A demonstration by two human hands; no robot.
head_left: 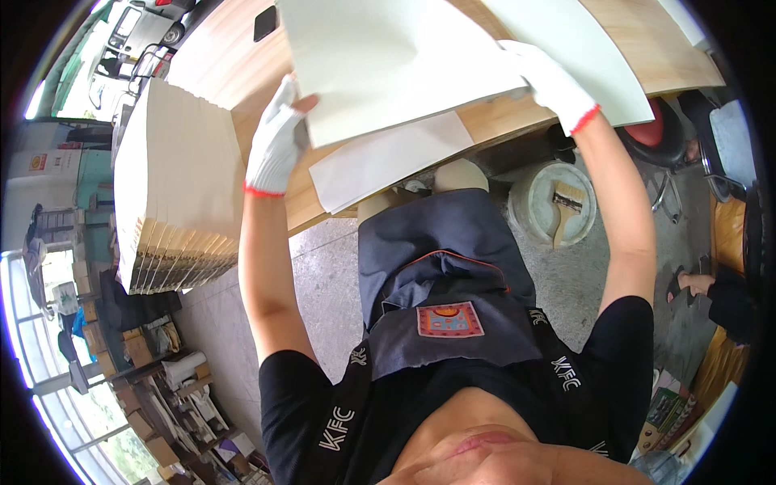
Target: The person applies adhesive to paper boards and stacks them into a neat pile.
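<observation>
A large white sheet of paper or thin board [388, 69] is raised in front of me over the table, its near edge slightly bowed. My left hand [279, 145], in a white knitted glove with a red cuff and a bare thumb tip, grips its near left corner. At the near right corner, my right hand [554, 81] is closed on the same sheet, gloved alike; its fingertips are partly hidden. Beneath the raised sheet, white paper [388, 162] lies at the table's near edge. Another pale sheet [598, 61] rests on the table to the right.
A tall stack of thick paper blocks [182, 153] stands left of my left hand. On the wooden table [214, 61] lies a black phone [265, 24]. Below the table's edge, a round bucket [525, 198] carries a wide brush [568, 202]. A person's foot [691, 283] shows at far right.
</observation>
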